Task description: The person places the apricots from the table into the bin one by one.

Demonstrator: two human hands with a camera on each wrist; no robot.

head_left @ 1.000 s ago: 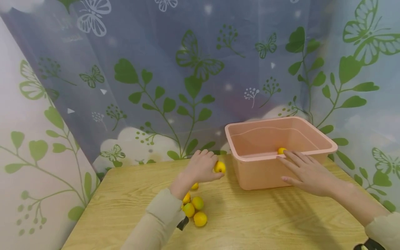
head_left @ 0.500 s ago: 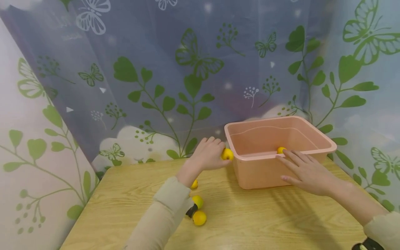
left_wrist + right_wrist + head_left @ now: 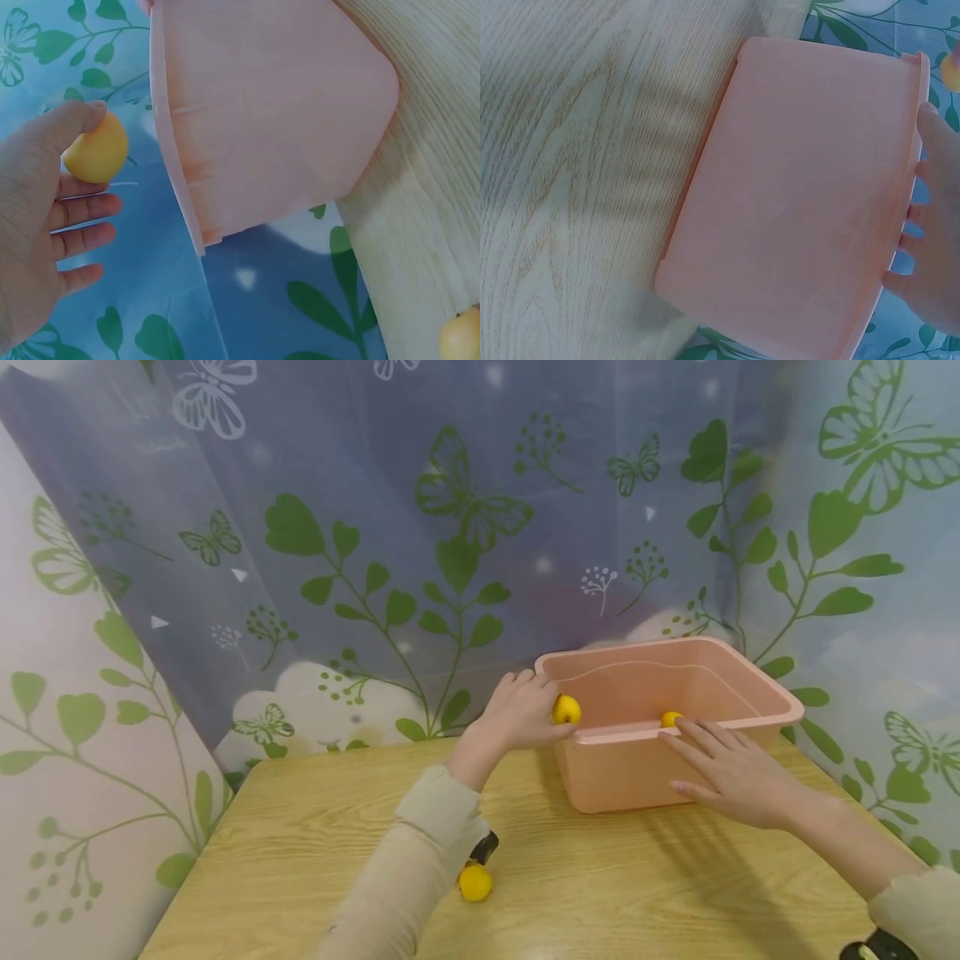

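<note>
My left hand (image 3: pixel 519 712) pinches a small round yellow fruit (image 3: pixel 567 710) at the near left corner of the pink plastic basin (image 3: pixel 630 781). In the left wrist view the fruit (image 3: pixel 97 154) sits between thumb and forefinger, the other fingers spread apart below it. My right hand (image 3: pixel 738 781) lies at the basin's front rim with its fingers extended over the edge and its thumb outside. Beyond those fingers, a second yellow fruit (image 3: pixel 670 719) shows inside the basin. One more yellow fruit (image 3: pixel 476 882) rests on the table beside my left sleeve.
The wood-grain table (image 3: pixel 615 877) carries the basin at its back right. Behind and at both sides hangs a cloth (image 3: pixel 360 485) printed with leaves and butterflies. My left forearm (image 3: pixel 405 868) crosses the table and hides the area where several fruits lay.
My left hand has carried its fruit up and right from above the table to the basin's rim. The forearm now covers most of the loose fruits. My right hand has stayed at the rim.
</note>
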